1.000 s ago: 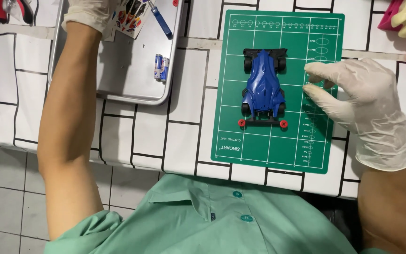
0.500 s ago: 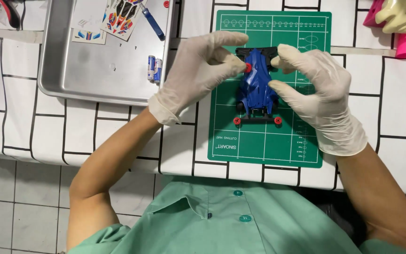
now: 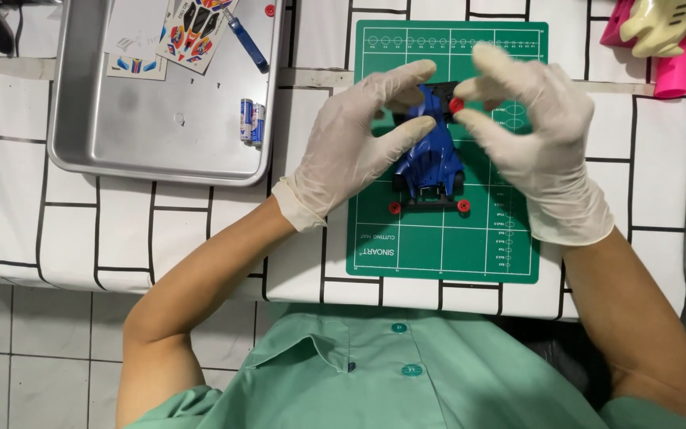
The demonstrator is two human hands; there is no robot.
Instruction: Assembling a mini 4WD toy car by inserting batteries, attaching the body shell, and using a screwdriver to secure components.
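Since half a second ago, both my gloved hands have drawn slightly apart at the top of the toy car, and the small red roller now sits pinched in my right hand just off the car's upper right corner. Nearest me, below the car, lies the lower edge of the green cutting mat on which the car rests, and two red rollers are already fitted at the car's near end. My left hand curls against the car's left side, thumb and forefinger bent round the blue body and steadying it, other fingers loosely spread. My right hand is closed at thumb and forefinger on the roller, the rest of the fingers fanned open. I judge the near end finished and the far end partly done; I cannot tell whether a matching roller is mounted under my left fingers. To the left of the car stands a metal tray with batteries, sticker sheets and a blue screwdriver.
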